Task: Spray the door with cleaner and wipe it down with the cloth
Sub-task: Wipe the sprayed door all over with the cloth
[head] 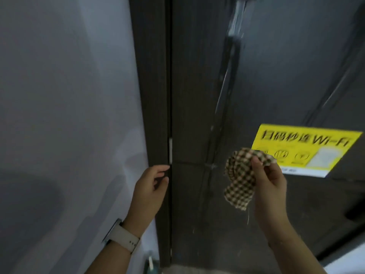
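A dark brown door [197,95] fills the middle and right of the view, with pale drips running down its surface. My right hand [270,180] pinches a crumpled brown-and-cream checked cloth [240,180] in front of the door, a little off its surface. My left hand [151,184] hovers by the door frame [154,95] with its fingers loosely curled and nothing in it; a pale watch sits on that wrist. At the bottom edge, near the frame's foot, a greenish bottle [151,264] shows only partly and is blurred.
A yellow Wi-Fi sticker [308,147] is stuck on the door just behind the cloth. A metal door closer arm [236,20] hangs at the top. A white wall [69,115] lies to the left of the frame. A pale floor strip shows at the bottom.
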